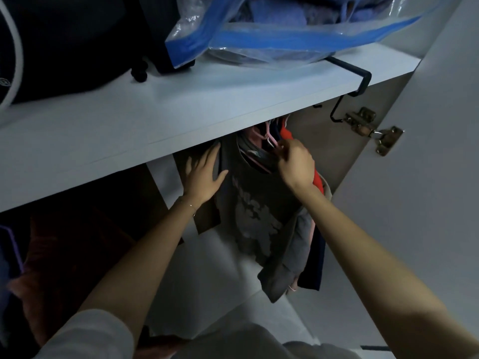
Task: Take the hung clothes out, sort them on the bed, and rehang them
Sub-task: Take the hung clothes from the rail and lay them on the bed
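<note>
A bunch of hung clothes fills the wardrobe below a white shelf (181,120). In front hangs a dark grey T-shirt (259,216) with a pale print. Behind it show a red garment (317,180) and a lighter grey one (302,244). My left hand (203,174) lies flat with straight fingers against the T-shirt's left shoulder. My right hand (295,161) pinches the pink hanger hooks (272,141) at the top of the bunch. The rail is hidden behind the shelf.
On the shelf sit a clear blue-edged storage bag (259,35) and a black bag (77,47). A black hook (357,81) clips over the shelf edge. The open door (427,177) with a brass hinge (373,128) stands at the right. Dark reddish clothes (64,255) hang lower left.
</note>
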`<state>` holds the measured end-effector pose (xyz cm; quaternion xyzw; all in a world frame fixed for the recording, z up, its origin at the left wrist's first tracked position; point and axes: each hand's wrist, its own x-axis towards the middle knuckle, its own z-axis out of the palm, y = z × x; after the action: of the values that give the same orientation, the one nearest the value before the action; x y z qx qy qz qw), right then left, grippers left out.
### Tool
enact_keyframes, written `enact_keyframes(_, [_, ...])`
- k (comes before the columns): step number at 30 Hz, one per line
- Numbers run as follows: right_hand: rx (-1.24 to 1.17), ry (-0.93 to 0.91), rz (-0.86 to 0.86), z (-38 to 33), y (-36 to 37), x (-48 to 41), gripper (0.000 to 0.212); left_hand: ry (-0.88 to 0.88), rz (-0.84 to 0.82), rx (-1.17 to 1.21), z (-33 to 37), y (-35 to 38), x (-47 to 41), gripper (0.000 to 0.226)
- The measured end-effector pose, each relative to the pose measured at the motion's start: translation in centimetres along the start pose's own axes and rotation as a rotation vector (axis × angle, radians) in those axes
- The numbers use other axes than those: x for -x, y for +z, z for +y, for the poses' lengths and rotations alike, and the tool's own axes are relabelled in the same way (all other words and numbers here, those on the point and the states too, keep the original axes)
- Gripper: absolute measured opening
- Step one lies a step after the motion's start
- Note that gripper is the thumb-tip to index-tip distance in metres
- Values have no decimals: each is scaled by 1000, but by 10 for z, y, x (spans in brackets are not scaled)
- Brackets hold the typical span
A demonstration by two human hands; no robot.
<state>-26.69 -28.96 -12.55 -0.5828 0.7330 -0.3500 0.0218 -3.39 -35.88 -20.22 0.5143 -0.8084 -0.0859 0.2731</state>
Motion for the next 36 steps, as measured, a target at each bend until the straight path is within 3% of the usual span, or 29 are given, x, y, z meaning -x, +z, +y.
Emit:
enact_keyframes(7, [8, -80, 15, 5, -31, 11, 29, 50, 13, 44, 7, 0, -12, 67])
enact_keyframes(11, [57, -181, 54, 11, -41, 19, 20, 77, 31, 62, 14, 1, -13, 64])
enact_keyframes(18, [69, -210, 91, 25, -51, 39, 25, 127, 140, 0, 22, 6, -27, 66])
enact_keyframes(27, [84, -60, 88, 63, -66, 101, 24, 311, 90, 55, 31, 37, -30, 45])
enact_keyframes(31, [107, 95, 129, 105, -95, 140, 13, 450, 14, 118, 73, 61, -7, 40])
enact_keyframes(36, [207, 234, 199, 136, -138, 207, 16, 542, 6, 181, 143, 86, 30, 33])
